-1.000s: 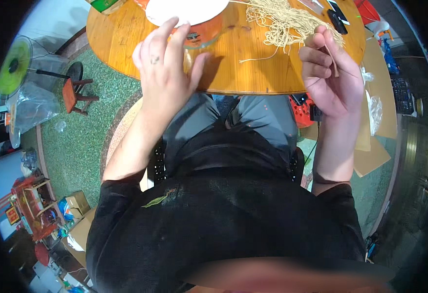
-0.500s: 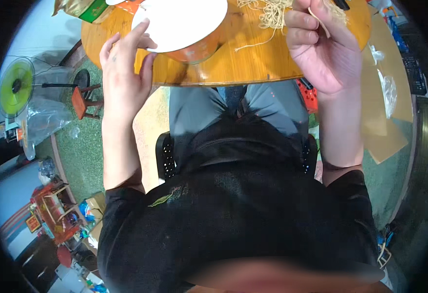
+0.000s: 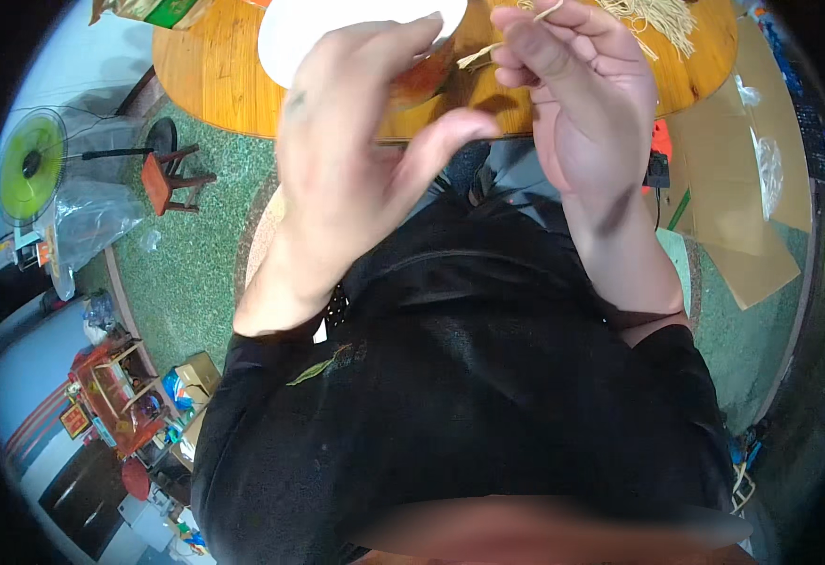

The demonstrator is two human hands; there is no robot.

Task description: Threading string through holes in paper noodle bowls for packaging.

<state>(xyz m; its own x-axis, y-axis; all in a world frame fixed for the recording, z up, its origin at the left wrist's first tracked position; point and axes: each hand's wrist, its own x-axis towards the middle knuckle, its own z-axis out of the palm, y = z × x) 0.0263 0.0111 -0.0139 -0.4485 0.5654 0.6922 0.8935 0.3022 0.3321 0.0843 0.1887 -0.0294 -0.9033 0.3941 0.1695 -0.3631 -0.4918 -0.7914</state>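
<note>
A string [image 3: 477, 56] is taken up, pinched in the right hand [image 3: 593, 113]; the left hand [image 3: 351, 151] is spread, seemingly empty. A loose pile [image 3: 665, 23] remains

The tabletop [image 3: 215, 80] is brightly lit at upper centre; the white disc [image 3: 301, 33] is washed out; a shadow is cast beside the right hand [image 3: 596, 118]; the left hand [image 3: 342, 174] is blurred; lower centre is smeared; straight edges are bowed toward the blackened rim.

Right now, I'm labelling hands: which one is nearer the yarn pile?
Right: in view, the right hand is lower left of the yarn pile; the left hand, farther left.
</note>
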